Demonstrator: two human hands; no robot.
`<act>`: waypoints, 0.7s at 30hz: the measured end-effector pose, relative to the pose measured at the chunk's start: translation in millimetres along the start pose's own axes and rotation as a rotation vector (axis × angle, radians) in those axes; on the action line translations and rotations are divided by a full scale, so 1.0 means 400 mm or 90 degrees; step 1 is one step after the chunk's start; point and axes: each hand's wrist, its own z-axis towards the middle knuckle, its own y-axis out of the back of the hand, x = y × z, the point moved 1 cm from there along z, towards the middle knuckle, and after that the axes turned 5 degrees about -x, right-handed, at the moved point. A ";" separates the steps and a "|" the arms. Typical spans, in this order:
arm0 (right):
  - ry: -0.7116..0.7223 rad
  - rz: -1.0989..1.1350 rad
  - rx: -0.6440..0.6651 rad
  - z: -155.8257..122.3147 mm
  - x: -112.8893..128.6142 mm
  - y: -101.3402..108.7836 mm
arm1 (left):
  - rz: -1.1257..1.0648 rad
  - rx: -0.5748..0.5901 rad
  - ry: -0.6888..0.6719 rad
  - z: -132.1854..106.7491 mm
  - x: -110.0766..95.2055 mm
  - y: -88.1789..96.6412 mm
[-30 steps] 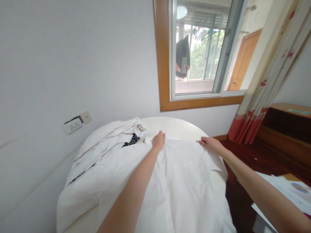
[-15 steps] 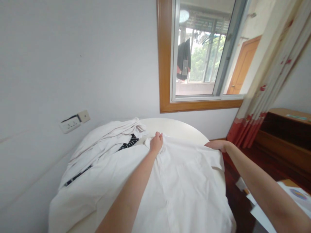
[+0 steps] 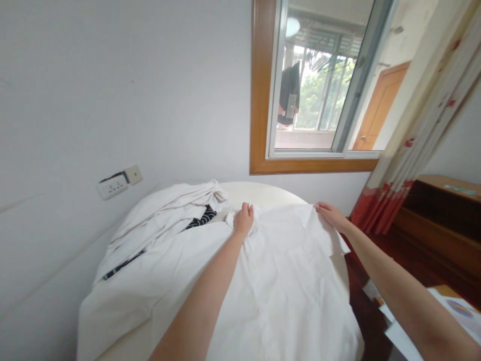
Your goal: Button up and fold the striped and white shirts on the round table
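Note:
A white shirt [image 3: 285, 271] with a button front lies spread over a round cream table [image 3: 259, 190]. My left hand [image 3: 243, 219] is closed on the shirt near its collar. Farther right, my right hand [image 3: 330, 214] pinches the upper edge of the shirt at the shoulder, fingers and thumb together on the cloth. Between the two hands the fabric runs fairly straight, and its right corner hangs over the table's edge. Left of my left hand lies a folded pile of white clothes [image 3: 165, 210], with a dark striped cloth [image 3: 203, 216] showing beneath it.
A wall socket [image 3: 113, 186] is on the white wall behind the table. A wood-framed window [image 3: 261, 90] and a red and white curtain [image 3: 383, 200] stand at the right. Beyond is a wooden cabinet [image 3: 432, 225]. Papers [image 3: 454, 311] lie low at the right.
My right hand has moved left and up along the shirt's edge, drawing the cloth there with it. My left hand keeps its hold near the collar. The view has shifted slightly.

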 end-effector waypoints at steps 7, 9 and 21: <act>-0.059 -0.173 0.274 0.011 -0.074 0.041 | 0.010 -0.013 -0.018 -0.001 -0.008 0.000; -0.063 -0.325 0.279 0.019 -0.092 0.053 | 0.014 -0.011 -0.043 -0.004 -0.014 0.002; 0.150 -0.608 -0.062 -0.073 0.086 -0.106 | 0.050 0.163 -0.147 0.036 -0.013 0.086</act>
